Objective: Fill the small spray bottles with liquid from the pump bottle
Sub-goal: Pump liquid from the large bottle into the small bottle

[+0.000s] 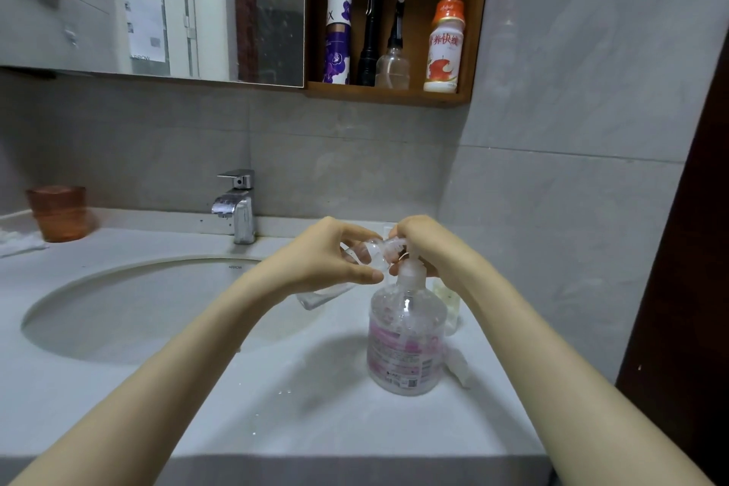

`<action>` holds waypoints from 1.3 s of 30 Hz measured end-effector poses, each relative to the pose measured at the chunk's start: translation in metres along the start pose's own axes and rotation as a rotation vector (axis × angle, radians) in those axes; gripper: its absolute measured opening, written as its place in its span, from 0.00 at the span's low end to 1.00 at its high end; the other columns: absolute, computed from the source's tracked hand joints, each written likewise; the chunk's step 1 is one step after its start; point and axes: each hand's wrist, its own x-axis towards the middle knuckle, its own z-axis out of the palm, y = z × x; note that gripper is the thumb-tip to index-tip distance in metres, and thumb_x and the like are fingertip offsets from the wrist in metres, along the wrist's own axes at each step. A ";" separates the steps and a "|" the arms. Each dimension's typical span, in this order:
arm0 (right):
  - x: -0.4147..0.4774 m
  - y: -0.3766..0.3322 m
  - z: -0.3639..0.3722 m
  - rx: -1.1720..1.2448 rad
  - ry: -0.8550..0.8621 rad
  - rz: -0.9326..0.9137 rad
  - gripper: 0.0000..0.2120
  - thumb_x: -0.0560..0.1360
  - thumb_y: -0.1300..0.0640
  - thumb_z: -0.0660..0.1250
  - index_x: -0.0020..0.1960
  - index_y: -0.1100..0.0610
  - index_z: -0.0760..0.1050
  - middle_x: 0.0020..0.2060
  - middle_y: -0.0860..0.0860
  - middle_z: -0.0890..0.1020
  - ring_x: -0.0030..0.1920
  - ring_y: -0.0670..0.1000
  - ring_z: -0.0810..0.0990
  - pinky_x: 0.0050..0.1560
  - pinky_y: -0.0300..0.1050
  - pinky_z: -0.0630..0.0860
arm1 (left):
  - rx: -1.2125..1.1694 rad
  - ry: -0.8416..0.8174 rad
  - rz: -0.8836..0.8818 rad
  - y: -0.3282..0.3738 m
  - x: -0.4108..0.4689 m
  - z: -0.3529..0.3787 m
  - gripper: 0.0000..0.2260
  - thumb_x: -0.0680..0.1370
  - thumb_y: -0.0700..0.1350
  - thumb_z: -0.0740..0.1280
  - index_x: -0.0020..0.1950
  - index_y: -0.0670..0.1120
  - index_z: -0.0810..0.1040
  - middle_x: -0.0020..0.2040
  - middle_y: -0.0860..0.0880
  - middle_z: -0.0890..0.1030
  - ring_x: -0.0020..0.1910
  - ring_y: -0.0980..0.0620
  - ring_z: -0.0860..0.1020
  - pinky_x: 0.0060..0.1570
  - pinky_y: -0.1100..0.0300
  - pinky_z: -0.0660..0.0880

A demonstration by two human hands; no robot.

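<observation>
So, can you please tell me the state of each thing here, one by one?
Pump bottle, upright on the counter, mostly full.
Small spray bottle, held at the pump spout by the left hand.
Right hand, curled over the pump head.
Faucet, no water running.
Orange cup, upright on the counter.
Second small bottle, standing behind the pump bottle.

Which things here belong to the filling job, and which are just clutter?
In use: pump bottle, small spray bottle held by left hand, right hand gripping its pump; probably the yellowish bottle behind.
Idle: faucet, orange cup, flashlight, drink bottle, purple can.
</observation>
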 end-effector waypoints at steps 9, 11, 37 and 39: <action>0.007 0.004 -0.008 0.082 -0.115 0.019 0.11 0.77 0.61 0.52 0.49 0.61 0.72 0.30 0.53 0.78 0.32 0.53 0.79 0.37 0.44 0.75 | 0.052 0.003 0.016 0.000 -0.002 -0.005 0.21 0.70 0.45 0.76 0.61 0.51 0.78 0.46 0.49 0.82 0.36 0.58 0.77 0.48 0.59 0.74; 0.008 0.005 -0.009 0.091 -0.144 0.029 0.11 0.78 0.60 0.52 0.52 0.62 0.72 0.31 0.53 0.78 0.33 0.53 0.80 0.37 0.45 0.75 | 0.061 0.005 0.023 0.001 0.001 -0.007 0.21 0.70 0.45 0.75 0.61 0.50 0.78 0.45 0.50 0.81 0.34 0.59 0.76 0.45 0.61 0.73; 0.015 0.010 0.004 0.081 0.005 -0.049 0.10 0.79 0.64 0.54 0.42 0.58 0.69 0.33 0.52 0.73 0.32 0.49 0.73 0.39 0.44 0.73 | 0.150 -0.035 0.050 0.002 0.010 -0.010 0.22 0.69 0.46 0.76 0.62 0.51 0.78 0.47 0.50 0.82 0.39 0.56 0.77 0.48 0.61 0.74; 0.013 0.011 0.003 0.068 -0.021 -0.012 0.08 0.79 0.64 0.54 0.48 0.61 0.71 0.31 0.53 0.75 0.31 0.51 0.74 0.45 0.47 0.74 | 0.153 -0.039 0.043 0.002 0.009 -0.010 0.23 0.69 0.46 0.76 0.63 0.50 0.78 0.47 0.51 0.82 0.38 0.57 0.77 0.48 0.61 0.74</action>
